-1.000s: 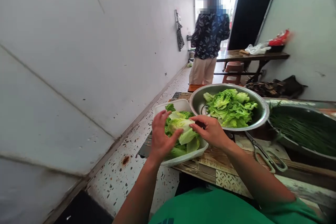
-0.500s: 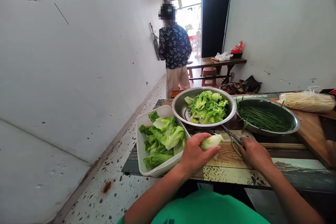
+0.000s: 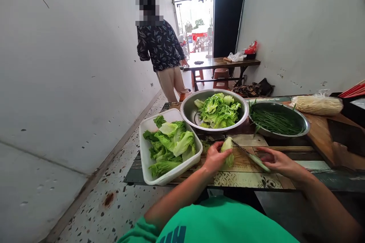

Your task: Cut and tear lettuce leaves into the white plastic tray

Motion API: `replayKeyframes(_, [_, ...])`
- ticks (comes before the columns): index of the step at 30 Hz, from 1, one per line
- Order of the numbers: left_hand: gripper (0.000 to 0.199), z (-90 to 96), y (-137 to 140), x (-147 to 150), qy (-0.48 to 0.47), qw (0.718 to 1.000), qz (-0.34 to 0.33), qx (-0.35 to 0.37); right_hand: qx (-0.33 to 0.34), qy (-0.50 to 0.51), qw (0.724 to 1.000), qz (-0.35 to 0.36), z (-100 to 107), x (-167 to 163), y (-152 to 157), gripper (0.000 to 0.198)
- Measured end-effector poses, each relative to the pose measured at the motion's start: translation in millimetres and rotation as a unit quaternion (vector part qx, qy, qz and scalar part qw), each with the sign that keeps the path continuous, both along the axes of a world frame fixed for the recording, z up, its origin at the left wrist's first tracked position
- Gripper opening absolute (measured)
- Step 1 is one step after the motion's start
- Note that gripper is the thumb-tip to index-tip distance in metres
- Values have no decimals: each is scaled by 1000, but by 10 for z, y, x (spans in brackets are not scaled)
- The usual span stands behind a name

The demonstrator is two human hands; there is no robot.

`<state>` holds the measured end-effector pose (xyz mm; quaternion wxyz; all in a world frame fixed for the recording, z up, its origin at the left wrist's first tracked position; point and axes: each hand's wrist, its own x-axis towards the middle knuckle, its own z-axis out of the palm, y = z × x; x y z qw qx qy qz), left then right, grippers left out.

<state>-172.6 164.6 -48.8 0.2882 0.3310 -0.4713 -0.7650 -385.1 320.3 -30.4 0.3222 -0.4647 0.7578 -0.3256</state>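
While a person in a patterned shirt [image 3: 159, 45] stands off by the doorway, the bench [image 3: 251, 180] carries a white tray [image 3: 146, 148] of lettuce leaves, a steel bowl [image 3: 188, 108] of torn lettuce and another bowl [image 3: 302, 119] of green stalks. Left hand [image 3: 213, 158] has its fingers curled around a pale lettuce heart [image 3: 227, 145], upright on the bench. Right hand [image 3: 278, 161] pinches scissors [image 3: 251, 156], blades toward the heart. No writing is legible.
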Motion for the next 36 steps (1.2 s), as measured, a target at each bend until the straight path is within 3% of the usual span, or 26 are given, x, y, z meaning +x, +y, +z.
replayKeyframes(2, [33,-55,1,9,-36,997,21,-64,-7,-172,985,-29,31,73,146,65])
replayKeyframes(4, [33,-90,-8,17,-48,993,33,-99,6,-276,960,-49,57,181,263,58])
replayKeyframes(9, [36,-38,-23,48,-89,978,14,-188,-4,-368,928,-58,27,349,397,64])
replayKeyframes(12, [39,27,-10,61,-134,958,5,-252,-14,-362,932,-32,-30,359,388,71])
replayKeyframes(17, [42,11,-2,43,-142,939,-12,-314,47,-302,952,30,23,453,267,73])
replayKeyframes(22, [42,-55,-7,29,-159,899,-43,-406,85,-294,952,20,191,612,76,82])
replayKeyframes(27, [40,-66,-77,51,-182,851,-74,-487,109,-289,951,2,197,581,4,72])
replayKeyframes(33, [37,-75,-59,-8,-202,833,-92,-508,112,-272,956,-17,135,555,-28,64])
replayKeyframes(36, [38,28,16,86,-167,817,-86,-546,95,-212,972,-24,132,509,-26,59])
